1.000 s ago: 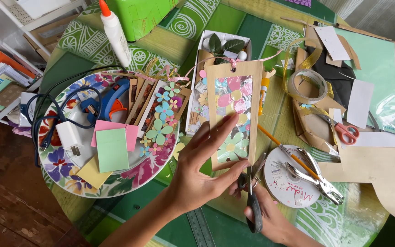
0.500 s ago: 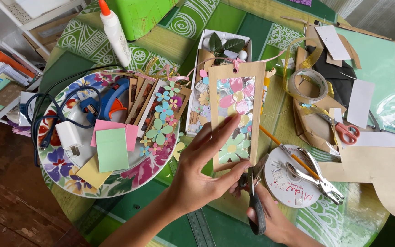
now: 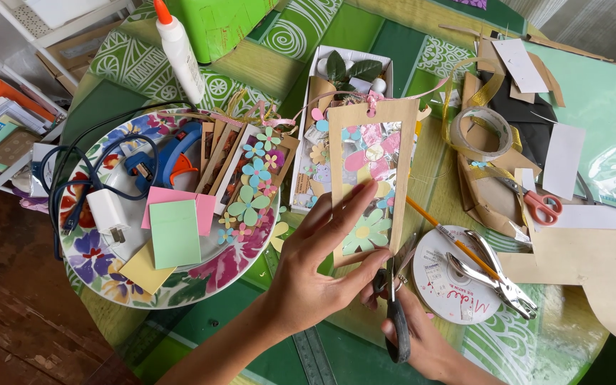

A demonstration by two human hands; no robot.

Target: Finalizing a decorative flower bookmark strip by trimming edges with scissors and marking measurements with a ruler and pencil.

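My left hand (image 3: pixel 319 274) holds the lower end of a tall brown card frame (image 3: pixel 373 167) filled with pastel paper flowers under clear film. Its fingers lie flat over the frame's bottom left part. A pink ribbon is tied at the frame's top. My right hand (image 3: pixel 422 342) grips black scissors (image 3: pixel 393 306) just under the frame's bottom edge, blades pointing up at the lower right corner.
A flowered plate (image 3: pixel 98 274) at left carries a glue gun, white plug, coloured paper and similar flower frames. A glue bottle (image 3: pixel 178 50), tape roll (image 3: pixel 480 133), red-handled scissors (image 3: pixel 540 203), hole punch (image 3: pixel 497 274), ribbon spool (image 3: pixel 454 289) and a white box (image 3: pixel 322 71) surround the hands.
My left hand's fingers have shifted slightly on the frame. The scissors stay at the frame's bottom edge, hardly moved.
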